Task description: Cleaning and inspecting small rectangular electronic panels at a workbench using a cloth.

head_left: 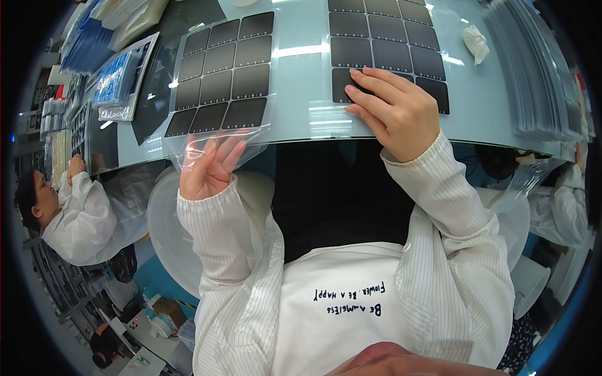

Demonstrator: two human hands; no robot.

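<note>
My left hand point(212, 164) is at the table's front edge, closed on the loose near border of a clear plastic sheet point(260, 135). Fingers show through the film, with the thumb on top. That sheet carries rows of dark, rounded rectangular panels point(217, 84) with small pale marks along their lower edges. A second sheet of similar dark panels point(392, 55) lies to the right. Over its nearest row, my right hand point(395, 109) is stretched out, palm down, fingers slightly apart and fingertips on a panel at the left. Part of that row is hidden under the hand.
A crumpled white wad point(476, 44) lies at the right, beside a tall stack of clear sheets point(533, 69). Blue-and-clear packets point(116, 78) are at the left. The glass-topped table point(301, 128) ends just before my lap. Another person point(78, 216) sits at far left.
</note>
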